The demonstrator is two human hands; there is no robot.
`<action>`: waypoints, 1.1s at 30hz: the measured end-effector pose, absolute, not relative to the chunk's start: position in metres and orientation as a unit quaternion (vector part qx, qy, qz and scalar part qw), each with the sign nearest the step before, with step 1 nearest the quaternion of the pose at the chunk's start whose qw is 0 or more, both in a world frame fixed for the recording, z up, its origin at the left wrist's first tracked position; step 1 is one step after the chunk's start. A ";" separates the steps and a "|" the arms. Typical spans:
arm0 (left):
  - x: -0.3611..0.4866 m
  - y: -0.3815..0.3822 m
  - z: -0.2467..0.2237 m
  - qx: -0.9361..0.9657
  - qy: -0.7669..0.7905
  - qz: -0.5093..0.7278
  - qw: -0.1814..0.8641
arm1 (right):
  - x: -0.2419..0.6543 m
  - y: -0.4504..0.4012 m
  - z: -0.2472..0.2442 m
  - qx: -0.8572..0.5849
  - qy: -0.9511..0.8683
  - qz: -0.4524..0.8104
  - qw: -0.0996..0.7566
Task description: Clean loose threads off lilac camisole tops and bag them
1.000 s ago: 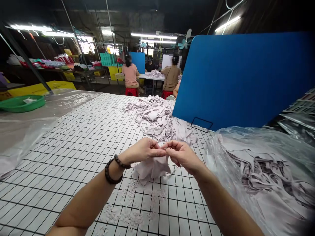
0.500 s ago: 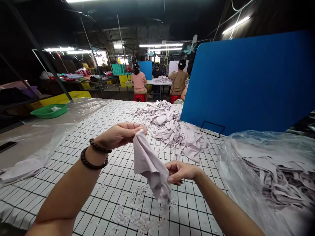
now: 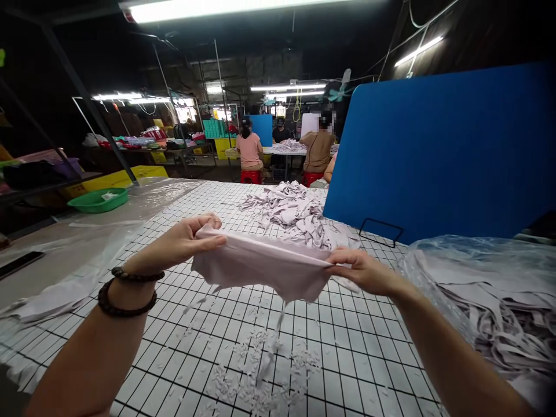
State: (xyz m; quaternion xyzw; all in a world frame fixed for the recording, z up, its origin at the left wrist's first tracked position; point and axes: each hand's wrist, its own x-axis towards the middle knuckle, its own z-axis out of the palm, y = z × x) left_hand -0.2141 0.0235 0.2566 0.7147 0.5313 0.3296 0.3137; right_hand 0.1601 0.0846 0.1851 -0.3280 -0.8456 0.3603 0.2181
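— What are the two hands doing?

— The left hand pinches one end of a pale lilac fabric piece, fingers closed over its upper edge. The right hand grips the other end, thumb and fingers shut on the cloth. The piece is stretched flat between them, held up above the gridded table, not touching it.

— Anything hanging off it?

— A thin strip trails down from the lower edge toward the table; it is blurred, so I cannot tell whether it is attached or loose.

— What lies under the hands?

— A scatter of small fabric trimmings on the white grid surface, right below the stretched piece.

— And around that?

— Farther back on the table sits a heap of the same lilac pieces, just beside the foot of a blue partition board. To the right, a clear plastic bag holds more of the lilac fabric. To the left, a plastic sheet covers the table's edge, and a green basin sits beyond it.

— Anyone else there?

— Three people sit at a far table in the background, well apart from these hands. The left wrist wears dark bead bracelets.
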 end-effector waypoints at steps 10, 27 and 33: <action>-0.233 0.024 0.241 0.761 0.530 0.248 0.280 | 0.170 0.066 0.245 -0.347 -0.808 0.368 0.302; -0.205 0.052 0.206 0.771 0.524 0.325 0.160 | 0.154 0.073 0.219 -0.553 -0.796 0.177 0.173; -0.199 0.057 0.200 0.777 0.520 0.315 0.164 | 0.159 0.081 0.220 -0.493 -0.786 0.321 0.192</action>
